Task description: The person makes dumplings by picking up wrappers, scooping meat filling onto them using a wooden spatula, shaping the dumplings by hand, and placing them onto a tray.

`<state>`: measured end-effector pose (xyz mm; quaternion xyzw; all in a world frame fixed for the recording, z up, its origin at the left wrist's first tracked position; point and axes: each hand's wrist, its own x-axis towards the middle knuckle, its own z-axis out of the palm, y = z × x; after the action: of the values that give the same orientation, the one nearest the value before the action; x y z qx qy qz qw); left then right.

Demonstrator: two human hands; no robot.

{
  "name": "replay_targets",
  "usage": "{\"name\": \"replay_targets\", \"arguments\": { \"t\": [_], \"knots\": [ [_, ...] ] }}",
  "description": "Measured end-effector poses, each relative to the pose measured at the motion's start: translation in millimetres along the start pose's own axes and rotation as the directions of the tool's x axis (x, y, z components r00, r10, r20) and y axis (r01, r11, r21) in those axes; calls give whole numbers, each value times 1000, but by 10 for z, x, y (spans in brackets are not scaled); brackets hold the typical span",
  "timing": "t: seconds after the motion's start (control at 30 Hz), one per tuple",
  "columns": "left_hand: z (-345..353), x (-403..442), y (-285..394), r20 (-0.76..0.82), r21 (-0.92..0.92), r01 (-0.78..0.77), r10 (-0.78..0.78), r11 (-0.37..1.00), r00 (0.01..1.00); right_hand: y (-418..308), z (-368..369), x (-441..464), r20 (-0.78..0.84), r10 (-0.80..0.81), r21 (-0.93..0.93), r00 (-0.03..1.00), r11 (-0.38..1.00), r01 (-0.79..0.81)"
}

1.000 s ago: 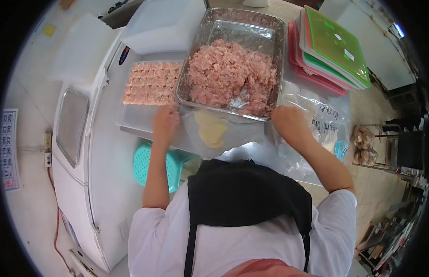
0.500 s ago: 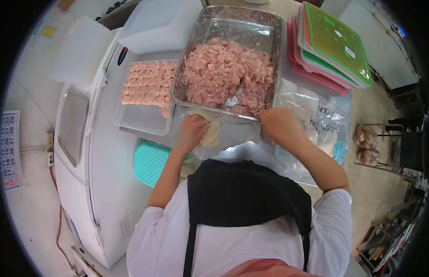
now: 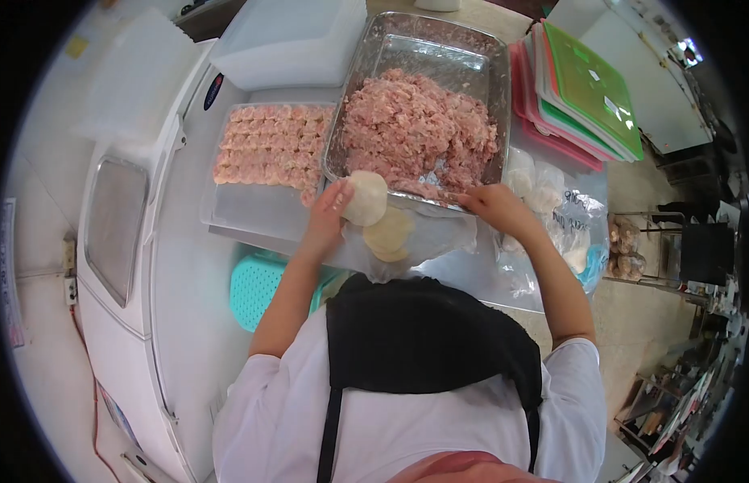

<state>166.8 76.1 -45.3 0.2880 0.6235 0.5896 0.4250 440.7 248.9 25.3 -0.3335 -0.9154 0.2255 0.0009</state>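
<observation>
A round pale wrapper is pinched at its left edge by my left hand, near the lower left corner of the metal tray. More wrappers lie just below on a plastic sheet. My right hand is closed around a thin tool at the tray's lower right edge; the tool is mostly hidden. Inside the tray is a heap of pink minced meat. Left of it, a clear container holds rows of small meat-filled pieces.
White stacked containers stand at the back left. Coloured lids are piled at the back right, above plastic bags of white pieces. A turquoise perforated stool or basket is below the table edge at left.
My left hand moved from the container to the wrappers, then lifted one up beside the tray. Another piece now sits in the container. My right hand stays near the tray corner.
</observation>
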Motion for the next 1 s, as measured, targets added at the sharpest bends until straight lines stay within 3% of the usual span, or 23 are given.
{"name": "replay_targets", "arguments": {
  "t": [0.03,0.07,0.13,0.2,0.23,0.3,0.33,0.4,0.5,0.57,0.7,0.8,0.83,0.9,0.93,1.0],
  "knots": [
    [-92,109,-143,31,96,-88,85,991,996,74,-37,14,27,10,106,1000,994,-13],
    [-240,243,-334,66,190,-175,165,966,984,62,-156,2,12,32,-11,999,999,-32],
    [-324,279,-215,163,267,-222,183,938,969,-38,-464,-31,-22,71,-235,997,969,-74],
    [-191,176,469,275,246,-150,79,958,958,-38,-521,-73,53,95,-451,994,891,-61],
    [-189,195,459,267,173,-127,78,977,960,-65,-523,-97,89,113,-550,990,834,-46],
    [-215,248,443,255,26,-81,71,996,964,-89,-224,-164,45,41,-502,998,865,-13],
    [-242,272,441,315,59,-45,24,997,949,-145,-130,-174,21,5,-478,1000,879,6],
    [-292,321,432,422,130,13,-67,991,904,-255,-74,-109,55,87,-405,995,912,-57],
    [-238,356,250,565,229,-326,148,917,812,-349,-140,-45,46,165,-124,985,979,-159],
    [-165,325,223,471,104,-157,90,982,877,-312,-231,-73,59,166,53,984,984,-169],
    [-140,453,180,456,-271,214,-71,938,887,-279,-537,-214,-123,77,-476,989,871,-127],
    [-68,549,2,466,-67,226,-170,972,868,-115,-363,-274,-16,106,-677,994,731,-89],
    [10,544,122,610,96,58,-105,994,785,-145,-286,-286,-43,44,-628,998,776,-61],
    [259,497,323,846,306,-347,-86,886,525,-136,-138,-252,-24,78,-558,997,826,-78],
    [399,453,327,842,312,-364,-79,878,533,-138,-107,-228,-14,91,-524,996,848,-85],
    [645,358,333,831,325,-396,-59,858,553,-82,-83,-227,-58,95,-280,994,954,-108]
  ]
}}
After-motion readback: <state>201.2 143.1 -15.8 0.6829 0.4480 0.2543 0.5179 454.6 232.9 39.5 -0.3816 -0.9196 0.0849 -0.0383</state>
